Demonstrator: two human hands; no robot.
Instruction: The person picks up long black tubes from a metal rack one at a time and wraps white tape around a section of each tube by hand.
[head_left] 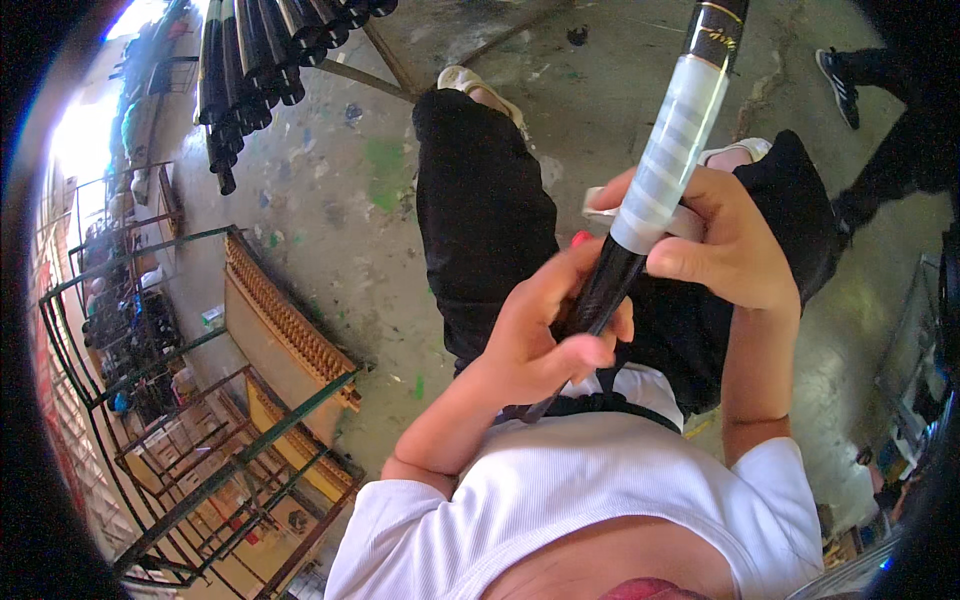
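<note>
Black pole (613,282): slanted, in front of the wearer's body, in both hands. Left to right: green metal rack (237,468); bundle of black poles (235,80), upper left; left hand (530,340), fingers clamped round the pole's dark lower section; pale wrap (672,150) above; right hand (745,245), fingers closed on white band (683,222) at the wrap; another person's dark shoe (840,90).

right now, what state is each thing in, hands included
Held pole: tilted, partly wrapped in a whitish band
Left hand: curled around the pole
White tape: held, partly hidden
Right hand: curled about the tape
Other black poles: grouped together, ends showing
Green metal rack: open-framed
</note>
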